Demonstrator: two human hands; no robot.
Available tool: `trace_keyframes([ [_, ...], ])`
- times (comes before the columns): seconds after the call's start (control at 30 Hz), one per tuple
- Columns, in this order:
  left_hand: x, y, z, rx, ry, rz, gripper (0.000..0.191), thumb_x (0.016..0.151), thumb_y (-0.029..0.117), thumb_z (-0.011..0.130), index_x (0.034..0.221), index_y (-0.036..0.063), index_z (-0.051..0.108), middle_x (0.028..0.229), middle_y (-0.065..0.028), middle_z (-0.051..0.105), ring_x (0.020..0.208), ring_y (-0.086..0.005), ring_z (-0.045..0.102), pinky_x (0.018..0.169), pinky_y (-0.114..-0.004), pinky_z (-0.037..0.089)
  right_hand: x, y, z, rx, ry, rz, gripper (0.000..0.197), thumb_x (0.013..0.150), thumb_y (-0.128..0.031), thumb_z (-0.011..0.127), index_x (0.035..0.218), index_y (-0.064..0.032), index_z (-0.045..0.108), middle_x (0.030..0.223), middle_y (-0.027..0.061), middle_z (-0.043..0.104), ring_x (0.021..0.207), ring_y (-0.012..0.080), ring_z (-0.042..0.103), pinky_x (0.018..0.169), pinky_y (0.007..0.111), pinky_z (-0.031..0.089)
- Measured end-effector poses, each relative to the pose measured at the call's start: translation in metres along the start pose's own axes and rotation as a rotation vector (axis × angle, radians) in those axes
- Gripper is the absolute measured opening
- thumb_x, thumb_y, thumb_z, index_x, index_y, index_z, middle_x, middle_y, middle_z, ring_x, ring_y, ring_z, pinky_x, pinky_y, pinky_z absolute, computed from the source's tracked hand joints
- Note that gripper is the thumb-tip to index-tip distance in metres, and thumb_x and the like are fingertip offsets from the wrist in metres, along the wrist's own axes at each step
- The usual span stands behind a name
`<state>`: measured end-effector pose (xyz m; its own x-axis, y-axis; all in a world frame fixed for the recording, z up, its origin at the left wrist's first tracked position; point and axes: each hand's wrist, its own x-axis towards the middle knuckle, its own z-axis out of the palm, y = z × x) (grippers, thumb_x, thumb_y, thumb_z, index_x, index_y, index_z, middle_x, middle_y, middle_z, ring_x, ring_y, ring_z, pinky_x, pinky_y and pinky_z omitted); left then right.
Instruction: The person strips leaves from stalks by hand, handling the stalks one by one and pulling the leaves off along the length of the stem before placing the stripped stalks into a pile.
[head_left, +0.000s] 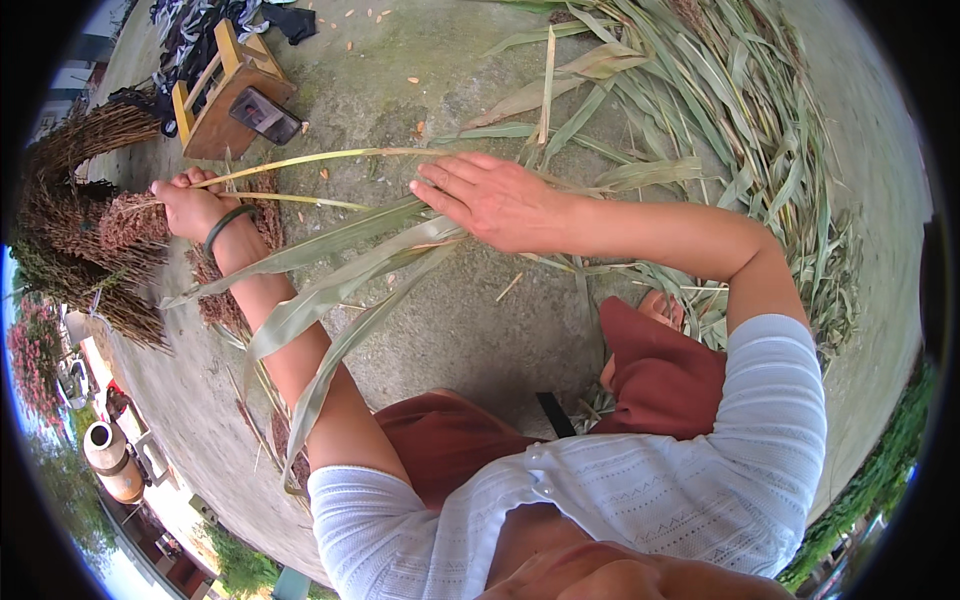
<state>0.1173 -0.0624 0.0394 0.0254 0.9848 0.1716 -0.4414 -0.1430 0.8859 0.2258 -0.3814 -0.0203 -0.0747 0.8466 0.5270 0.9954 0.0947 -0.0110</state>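
My left hand (191, 202), with a dark bangle on the wrist, grips sorghum stalks just below a reddish-brown seed head (135, 217). A yellow-green sorghum stalk (322, 157) runs from it across to my right hand (495, 199). A second thin stalk (300, 199) slants out lower down. My right hand lies over the leafy part, fingers pointing left and closed on stalk and leaf bases; its palm and thumb are hidden. Long green sorghum leaves (352, 289) trail from under it, down across my left forearm.
Cut leafy sorghum stalks (735, 97) lie heaped at the right. Bundled sorghum heads (97, 225) stand at the left; loose heads (217, 285) lie beneath my left arm. A wooden stool (232, 94) has a smartphone (265, 115) against it. Dark cloth (195, 37) lies behind.
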Motion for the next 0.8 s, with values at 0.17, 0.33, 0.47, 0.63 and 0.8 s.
trace_keyframes([
  [0.17,0.024,0.022,-0.022,0.016,0.206,0.094,0.040,0.095,0.028,0.044,0.063,0.0066,0.035,0.057,-0.0050,0.042,0.046,-0.0151,0.040,0.040,-0.027,0.031,-0.093,-0.016,-0.005,0.506,-0.419,-0.106,0.018,0.068,-0.007,0.056,0.084,-0.0023,0.051,0.077,0.0088,0.054,0.078,0.0299,0.057,0.067,0.040,0.046],
  [0.33,0.050,0.006,-0.063,0.039,0.226,0.075,0.037,0.095,0.025,0.044,0.064,0.0058,0.035,0.058,-0.0047,0.041,0.048,-0.0155,0.040,0.041,-0.029,0.031,-0.194,0.023,-0.072,0.525,-0.255,0.598,0.031,0.063,0.000,0.048,0.092,-0.0017,0.057,0.072,0.0125,0.057,0.063,0.0304,0.055,0.063,0.039,0.046],
  [0.47,0.100,-0.009,-0.102,-0.001,0.234,-0.062,0.036,0.094,0.025,0.042,0.064,0.0090,0.032,0.057,-0.0036,0.038,0.048,-0.0157,0.037,0.043,-0.028,0.032,-0.336,0.106,-0.144,0.599,0.348,1.867,0.023,0.091,-0.025,0.055,0.080,-0.0052,0.058,0.055,-0.0054,0.037,0.047,0.0074,0.032,0.045,0.024,0.025],
  [0.63,0.120,-0.001,-0.127,-0.062,0.061,-0.207,0.037,0.095,0.025,0.042,0.062,0.0125,0.031,0.056,-0.0005,0.034,0.049,-0.0156,0.034,0.045,-0.027,0.032,-0.270,0.115,-0.149,0.928,-0.031,1.760,0.031,0.090,-0.033,0.057,0.077,-0.0049,0.060,0.060,0.0018,0.054,0.049,0.0118,0.050,0.048,0.025,0.038],
  [0.8,0.085,0.000,-0.086,-0.010,0.006,-0.257,0.039,0.095,0.029,0.041,0.061,0.0145,0.031,0.053,0.0007,0.033,0.044,-0.0139,0.029,0.042,-0.027,0.028,-0.164,0.100,-0.033,1.080,-0.473,1.401,0.044,0.098,-0.035,0.041,0.109,0.0037,0.058,0.097,0.0149,0.067,0.090,0.0208,0.063,0.083,0.031,0.048],
])
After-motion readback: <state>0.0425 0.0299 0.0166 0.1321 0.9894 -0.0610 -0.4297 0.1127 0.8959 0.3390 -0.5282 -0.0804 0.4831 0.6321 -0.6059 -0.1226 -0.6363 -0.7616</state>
